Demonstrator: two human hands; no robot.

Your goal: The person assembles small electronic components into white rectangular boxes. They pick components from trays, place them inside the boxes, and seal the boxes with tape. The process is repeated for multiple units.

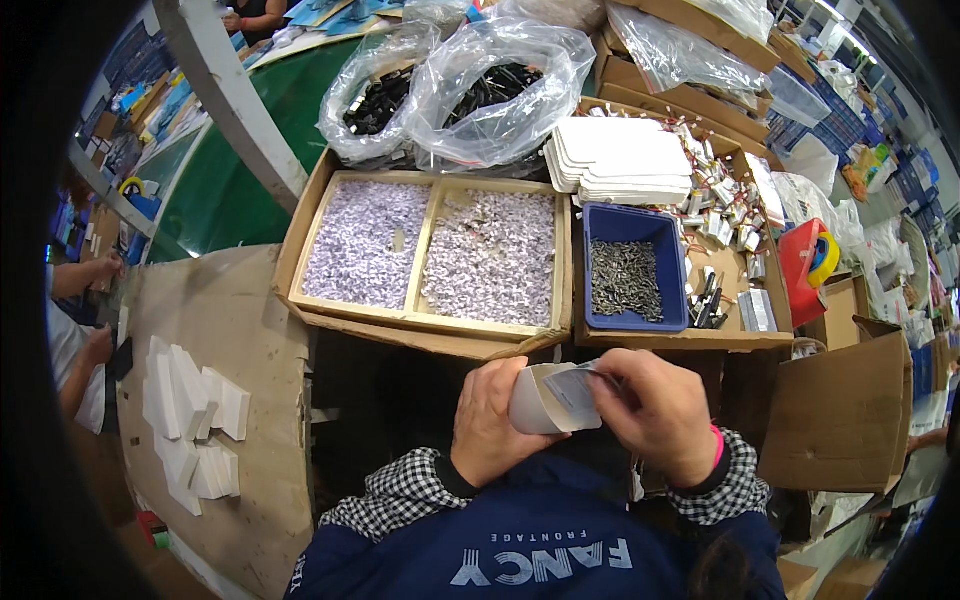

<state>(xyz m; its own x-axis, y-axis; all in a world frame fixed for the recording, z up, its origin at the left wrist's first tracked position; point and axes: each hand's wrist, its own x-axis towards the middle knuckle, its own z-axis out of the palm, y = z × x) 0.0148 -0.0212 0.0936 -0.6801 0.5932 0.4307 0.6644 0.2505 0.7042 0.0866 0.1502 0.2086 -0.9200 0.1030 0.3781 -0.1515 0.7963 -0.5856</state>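
Holding a small white paper sleeve [540,400] just above your lap, your left hand [490,420] wraps closed around its body while your right hand [655,415] pinches a folded paper slip [577,388] at the sleeve's open end. Beyond your hands, the desk [450,343] carries a two-compartment cardboard tray [432,225] of small pale paper pieces, with a blue bin [630,225] of dark metal parts just beside it on the right. White cards [190,410] lie well apart on the brown board to your left.
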